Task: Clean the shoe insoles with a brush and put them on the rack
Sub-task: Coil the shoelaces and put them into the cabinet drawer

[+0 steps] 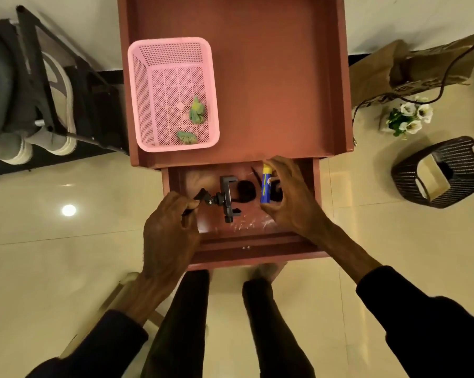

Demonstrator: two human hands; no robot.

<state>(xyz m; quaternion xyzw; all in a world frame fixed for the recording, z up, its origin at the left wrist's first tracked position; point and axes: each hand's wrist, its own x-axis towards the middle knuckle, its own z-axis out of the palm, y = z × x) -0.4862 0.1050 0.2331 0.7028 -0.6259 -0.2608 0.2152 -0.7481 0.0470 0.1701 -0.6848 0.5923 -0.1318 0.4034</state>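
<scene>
Over open drawer of red-brown wooden bench: left hand clamped on jointed arm of grey-black phone clamp. Right hand, fingers curved and spread, cups space beside blue tube with yellow cap, whose long axis runs away from person; grip not discernible. No brush plainly visible; likeliest candidate is black rounded object between hands, nearer right. Dark metal rack stands well left.
</scene>
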